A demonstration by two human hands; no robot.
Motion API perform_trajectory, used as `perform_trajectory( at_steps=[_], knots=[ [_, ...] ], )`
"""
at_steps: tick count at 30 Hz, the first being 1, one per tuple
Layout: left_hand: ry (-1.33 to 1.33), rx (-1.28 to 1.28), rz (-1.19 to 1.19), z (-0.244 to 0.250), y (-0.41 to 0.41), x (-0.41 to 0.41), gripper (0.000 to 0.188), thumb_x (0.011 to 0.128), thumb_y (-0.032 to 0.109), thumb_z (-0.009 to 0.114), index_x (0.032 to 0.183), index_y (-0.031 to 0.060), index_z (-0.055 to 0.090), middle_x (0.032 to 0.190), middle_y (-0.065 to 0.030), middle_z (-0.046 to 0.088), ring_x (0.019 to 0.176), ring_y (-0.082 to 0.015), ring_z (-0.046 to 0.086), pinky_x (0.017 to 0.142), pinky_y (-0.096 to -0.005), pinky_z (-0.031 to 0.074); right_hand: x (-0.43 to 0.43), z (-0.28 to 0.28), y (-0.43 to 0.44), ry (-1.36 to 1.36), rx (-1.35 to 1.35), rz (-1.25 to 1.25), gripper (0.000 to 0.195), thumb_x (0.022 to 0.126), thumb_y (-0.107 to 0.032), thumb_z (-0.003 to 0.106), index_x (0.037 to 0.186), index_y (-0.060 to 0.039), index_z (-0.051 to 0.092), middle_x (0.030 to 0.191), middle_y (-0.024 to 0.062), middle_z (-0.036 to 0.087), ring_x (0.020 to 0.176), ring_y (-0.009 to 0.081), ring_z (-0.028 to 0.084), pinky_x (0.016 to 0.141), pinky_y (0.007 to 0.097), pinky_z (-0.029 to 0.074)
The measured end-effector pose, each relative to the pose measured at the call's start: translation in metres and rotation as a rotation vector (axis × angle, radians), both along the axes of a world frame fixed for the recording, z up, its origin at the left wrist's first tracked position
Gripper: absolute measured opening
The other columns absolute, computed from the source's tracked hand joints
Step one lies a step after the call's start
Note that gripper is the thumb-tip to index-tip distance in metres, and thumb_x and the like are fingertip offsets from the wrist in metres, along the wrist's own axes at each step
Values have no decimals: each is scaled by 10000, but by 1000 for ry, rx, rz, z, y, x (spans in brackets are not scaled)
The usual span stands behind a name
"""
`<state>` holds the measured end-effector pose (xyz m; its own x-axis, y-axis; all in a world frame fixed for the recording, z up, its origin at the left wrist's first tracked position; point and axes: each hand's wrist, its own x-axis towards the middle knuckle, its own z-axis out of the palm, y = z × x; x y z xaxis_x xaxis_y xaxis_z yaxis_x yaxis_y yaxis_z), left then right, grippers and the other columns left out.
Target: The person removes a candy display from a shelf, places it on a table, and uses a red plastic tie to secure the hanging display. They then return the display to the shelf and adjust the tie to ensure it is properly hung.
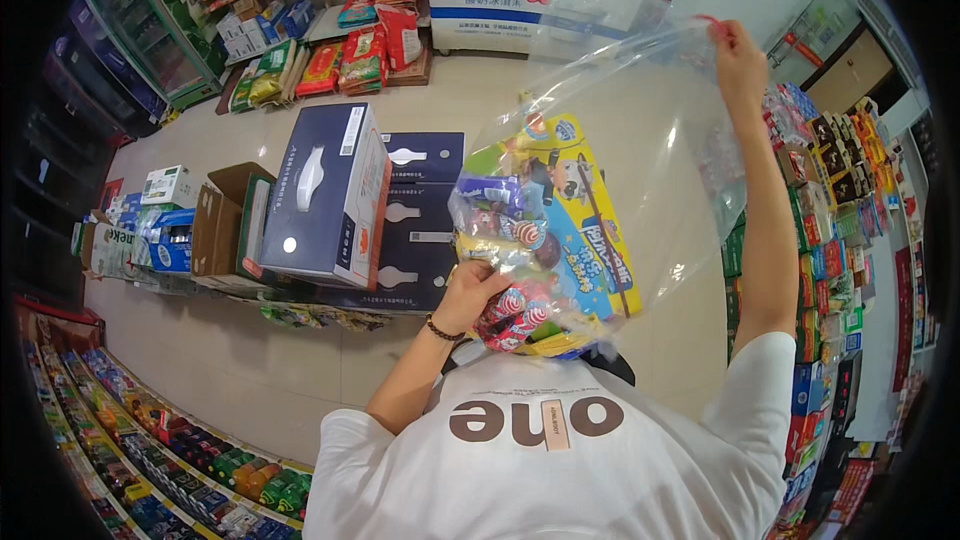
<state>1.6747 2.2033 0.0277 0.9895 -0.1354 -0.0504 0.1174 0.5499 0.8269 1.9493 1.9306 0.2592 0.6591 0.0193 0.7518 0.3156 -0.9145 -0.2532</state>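
A large clear plastic bag hangs between my two hands, in front of my chest. My right hand is raised at the upper right, closed on the bag's gathered top corner, where a red strip shows. Low on the bag's left side, my left hand grips the plastic beside red candy wrappers with swirl prints. Within the bag lean a flat yellow-and-blue snack package with a cartoon cow and a purple packet. Glare and folds blur the other sweets.
Dark blue handled cartons stand stacked to the left, beside an open cardboard box. Stocked shelves run along the lower left, and packed goods line the right. A chest freezer and bagged goods stand ahead.
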Motion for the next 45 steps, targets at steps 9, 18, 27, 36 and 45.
perform_trajectory(
  at_steps=[9,18,27,36,45],
  knots=[
    [-50,-292,-55,-1,20,-1,330,858,160,606,1131,-17,550,1072,-98,624,962,-183,607,856,-326,484,43,72,-170,-82,12,-440,401,886,-471,450,1028,-126,600,993,150,641,926,372,597,752,440,465],
    [5,-328,-111,-16,-1,8,468,829,216,652,1201,-10,479,1095,-99,605,960,-198,612,844,-341,503,-28,-40,-336,173,-221,-847,371,904,-455,404,1040,-156,576,945,179,643,885,393,609,724,503,471],
    [138,-314,-156,-14,-25,26,470,828,224,640,1209,11,467,1084,-134,601,898,-273,635,715,-456,554,-177,-252,-381,605,240,-976,376,862,-446,481,954,-102,604,982,184,634,959,390,585,784,472,459],
    [232,-155,-188,0,-48,38,461,833,236,634,1205,17,473,1092,-138,597,921,-275,627,746,-455,545,-330,-434,-432,765,547,-1333,355,838,-383,530,931,-58,637,949,185,642,924,360,608,782,455,472],
    [261,-99,-163,4,-70,49,452,837,247,627,1200,22,479,1099,-141,593,945,-278,619,776,-454,536,-405,-574,-416,734,1208,-1127,222,781,-251,569,674,-57,558,516,35,481,377,141,407,339,308,328]
  ],
)
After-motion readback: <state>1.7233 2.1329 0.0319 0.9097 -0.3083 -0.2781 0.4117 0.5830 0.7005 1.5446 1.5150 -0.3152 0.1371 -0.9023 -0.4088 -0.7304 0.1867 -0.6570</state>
